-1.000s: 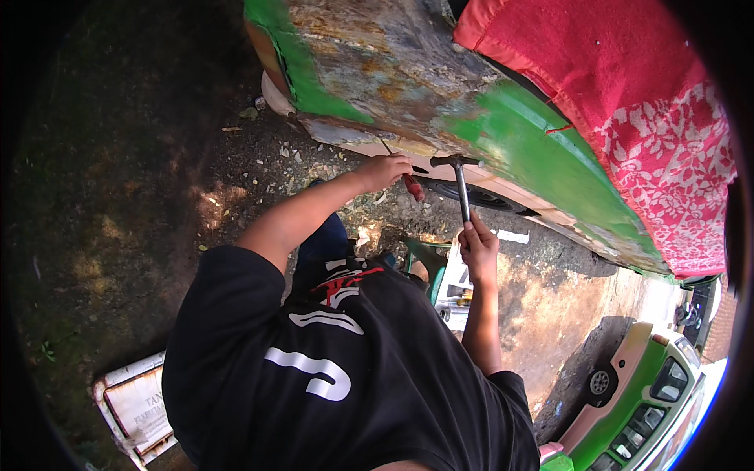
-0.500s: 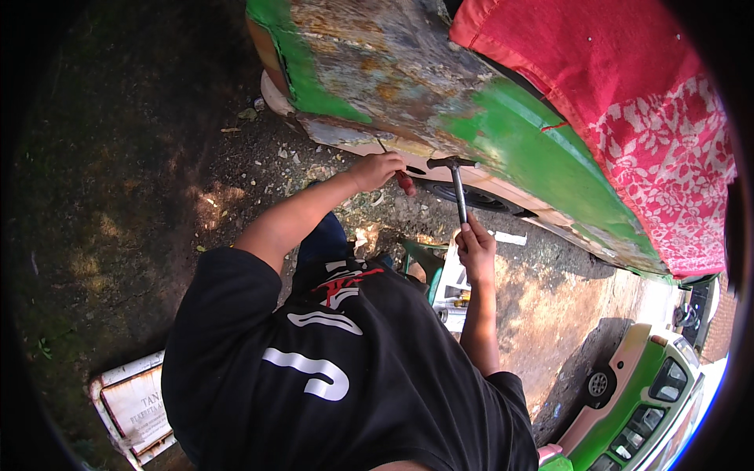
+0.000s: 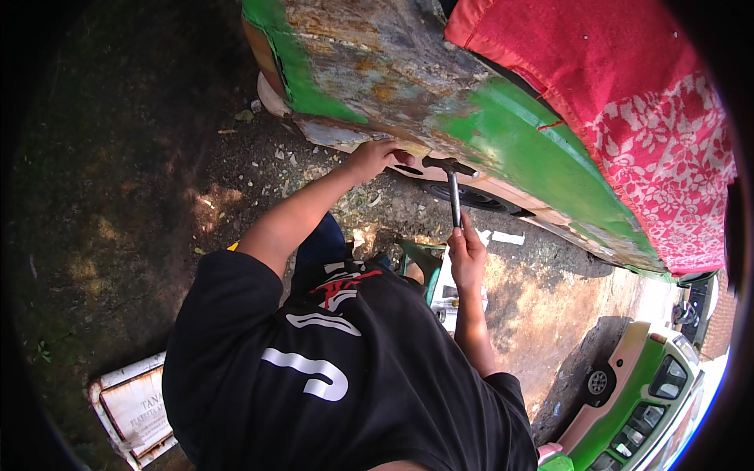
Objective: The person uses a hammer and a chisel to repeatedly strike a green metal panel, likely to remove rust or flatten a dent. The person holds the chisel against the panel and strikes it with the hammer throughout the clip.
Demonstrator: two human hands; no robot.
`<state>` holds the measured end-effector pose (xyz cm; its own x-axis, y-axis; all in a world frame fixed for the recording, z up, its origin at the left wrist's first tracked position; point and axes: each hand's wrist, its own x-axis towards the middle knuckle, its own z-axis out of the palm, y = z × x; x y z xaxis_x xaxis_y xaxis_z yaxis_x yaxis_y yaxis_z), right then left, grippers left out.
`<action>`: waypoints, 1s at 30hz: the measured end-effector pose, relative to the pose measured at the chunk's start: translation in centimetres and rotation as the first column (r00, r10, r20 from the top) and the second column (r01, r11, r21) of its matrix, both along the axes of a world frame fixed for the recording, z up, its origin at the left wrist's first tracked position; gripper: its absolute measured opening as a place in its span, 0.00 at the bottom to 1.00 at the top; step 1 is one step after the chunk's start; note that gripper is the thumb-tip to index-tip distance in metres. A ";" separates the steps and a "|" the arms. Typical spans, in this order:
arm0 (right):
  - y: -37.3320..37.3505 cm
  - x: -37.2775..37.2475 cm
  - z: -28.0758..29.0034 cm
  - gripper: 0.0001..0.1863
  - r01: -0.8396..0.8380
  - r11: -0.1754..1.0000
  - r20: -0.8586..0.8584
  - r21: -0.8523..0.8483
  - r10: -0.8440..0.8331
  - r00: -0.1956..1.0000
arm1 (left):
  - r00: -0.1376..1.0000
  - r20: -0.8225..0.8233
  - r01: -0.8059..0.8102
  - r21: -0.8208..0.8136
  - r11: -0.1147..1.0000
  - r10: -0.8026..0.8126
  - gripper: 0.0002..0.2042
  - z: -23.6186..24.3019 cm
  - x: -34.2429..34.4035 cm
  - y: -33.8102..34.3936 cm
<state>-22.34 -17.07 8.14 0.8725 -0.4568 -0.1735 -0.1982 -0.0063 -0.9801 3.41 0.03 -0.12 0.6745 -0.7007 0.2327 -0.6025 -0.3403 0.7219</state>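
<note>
Head view: compared with a second ago, the hammer (image 3: 453, 188) has swung in, its head now touching the rusty green body panel (image 3: 440, 102) just beside the left hand, so a blow is landing on the metal. Nearest, the right hand (image 3: 466, 253) is closed around the lower end of the handle, forearm raised steeply. Further out, the left hand (image 3: 375, 155) reaches forward on a straight arm, fingers curled against the panel's lower edge; whether it pinches a small tool there, I cannot tell. Beyond hangs a red patterned cloth (image 3: 628, 110).
</note>
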 end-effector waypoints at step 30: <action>-0.2 2.2 -3.2 0.20 0.142 0.976 0.029 -0.166 -0.139 0.990 | 0.991 0.122 -0.060 -0.009 0.998 0.061 0.11 -1.1 -0.9 -1.4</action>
<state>-20.10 -17.31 4.95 0.7998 -0.5961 -0.0701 -0.1924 -0.1441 -0.9707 2.53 -1.36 -1.20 0.6820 -0.6576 0.3199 -0.6647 -0.3751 0.6461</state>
